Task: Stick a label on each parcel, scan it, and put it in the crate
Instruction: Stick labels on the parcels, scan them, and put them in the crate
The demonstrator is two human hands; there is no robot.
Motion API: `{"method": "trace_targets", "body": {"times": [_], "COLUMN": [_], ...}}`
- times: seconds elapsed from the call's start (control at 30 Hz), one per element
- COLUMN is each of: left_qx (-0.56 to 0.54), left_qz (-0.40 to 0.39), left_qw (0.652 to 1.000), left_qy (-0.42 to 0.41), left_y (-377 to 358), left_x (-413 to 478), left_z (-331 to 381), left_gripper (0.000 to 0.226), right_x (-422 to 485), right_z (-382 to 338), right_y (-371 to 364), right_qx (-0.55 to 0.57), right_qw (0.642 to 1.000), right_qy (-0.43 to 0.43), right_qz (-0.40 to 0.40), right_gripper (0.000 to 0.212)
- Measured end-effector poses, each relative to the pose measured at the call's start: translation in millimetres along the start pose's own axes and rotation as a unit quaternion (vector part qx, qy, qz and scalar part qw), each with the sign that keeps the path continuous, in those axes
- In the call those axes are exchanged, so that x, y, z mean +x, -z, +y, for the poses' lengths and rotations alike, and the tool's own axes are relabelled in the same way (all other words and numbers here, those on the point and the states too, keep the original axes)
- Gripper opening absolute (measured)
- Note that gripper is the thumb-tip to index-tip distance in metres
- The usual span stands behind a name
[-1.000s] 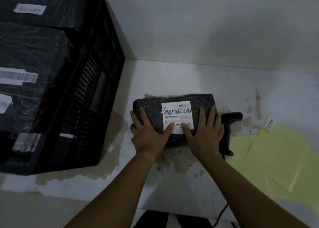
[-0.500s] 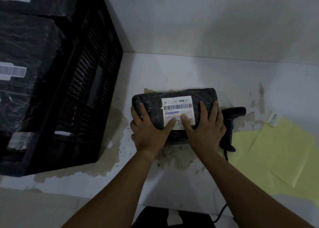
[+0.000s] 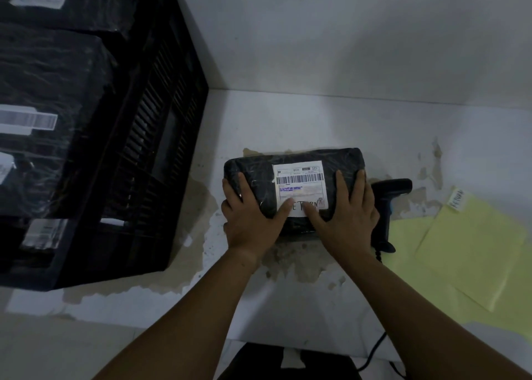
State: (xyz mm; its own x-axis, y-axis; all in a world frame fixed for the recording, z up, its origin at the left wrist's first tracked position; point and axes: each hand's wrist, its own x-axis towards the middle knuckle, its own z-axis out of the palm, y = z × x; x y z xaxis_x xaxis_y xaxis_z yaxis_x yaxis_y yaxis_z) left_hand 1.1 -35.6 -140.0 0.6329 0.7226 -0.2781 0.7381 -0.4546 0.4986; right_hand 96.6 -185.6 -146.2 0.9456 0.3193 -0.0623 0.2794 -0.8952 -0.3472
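A black wrapped parcel (image 3: 290,161) lies on the white table (image 3: 288,120), with a white barcode label (image 3: 299,182) stuck on its top. My left hand (image 3: 250,215) lies flat on the parcel's left part, its thumb pressing the label's lower edge. My right hand (image 3: 345,218) lies flat on the right part, thumb on the same edge. A black handheld scanner (image 3: 387,207) lies just right of the parcel, partly behind my right hand. The black crate (image 3: 155,149) stands at the left and holds several labelled black parcels (image 3: 49,115).
Yellow label backing sheets (image 3: 466,244) lie at the right, with a small white sticker (image 3: 457,199) on their top edge. The scanner's cable (image 3: 374,351) runs down off the table's front edge. A white wall rises behind. The table's paint is peeled around the parcel.
Both hands stay flat on the parcel; the thumbs have slid slightly along the label's bottom edge. The view has shifted a little.
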Motion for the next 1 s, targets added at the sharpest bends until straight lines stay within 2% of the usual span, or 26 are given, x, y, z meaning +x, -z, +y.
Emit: {"method": "trace_targets", "body": {"times": [0.07, 0.17, 0.37, 0.43, 0.57, 0.63, 0.8, 0.87, 1.0], "left_qx": [0.003, 0.007, 0.009, 0.002, -0.001, 0.000, 0.008, 0.005, -0.005], "left_qz": [-0.005, -0.011, -0.014, -0.009, -0.004, -0.004, 0.009, 0.012, 0.004], "left_qw": [1.000, 1.000, 1.000, 1.000, 1.000, 1.000, 1.000, 1.000, 1.000], "left_qy": [-0.003, -0.003, -0.009, -0.003, 0.005, -0.001, -0.023, -0.018, -0.007], "left_y": [-0.7, -1.0, 1.3, 1.7, -0.4, -2.0, -2.3, -2.3, -2.5], "left_x": [0.2, 0.7, 0.2, -0.1, -0.8, -0.4, -0.8, -1.0, -0.7], "left_z": [-1.0, -0.2, -1.4, -1.1, 0.3, -0.9, -4.5, -4.6, -2.1], "left_gripper": [0.127, 0.128, 0.113, 0.115, 0.134, 0.133, 0.112, 0.113, 0.129], "right_x": [-0.6, -0.2, 0.2, 0.9, 0.1, 0.4, -0.6, -0.8, -1.0], "right_z": [3.2, 7.8, 4.5, 2.4, -0.6, 1.0, 0.7, -0.3, -0.1], "right_y": [-1.3, -2.1, 0.0, 1.1, -1.7, -3.4, -3.0, -2.2, -2.5], "right_qx": [-0.015, -0.022, -0.011, 0.015, -0.009, -0.009, -0.006, 0.008, -0.004], "right_qw": [1.000, 0.999, 1.000, 1.000, 1.000, 1.000, 1.000, 1.000, 1.000], "right_qy": [0.016, 0.034, 0.024, 0.005, 0.000, 0.007, 0.007, -0.001, 0.001], "right_qz": [-0.007, -0.014, -0.010, -0.006, 0.001, 0.002, 0.013, 0.013, 0.011], "right_gripper": [0.094, 0.085, 0.068, 0.072, 0.095, 0.089, 0.066, 0.069, 0.091]}}
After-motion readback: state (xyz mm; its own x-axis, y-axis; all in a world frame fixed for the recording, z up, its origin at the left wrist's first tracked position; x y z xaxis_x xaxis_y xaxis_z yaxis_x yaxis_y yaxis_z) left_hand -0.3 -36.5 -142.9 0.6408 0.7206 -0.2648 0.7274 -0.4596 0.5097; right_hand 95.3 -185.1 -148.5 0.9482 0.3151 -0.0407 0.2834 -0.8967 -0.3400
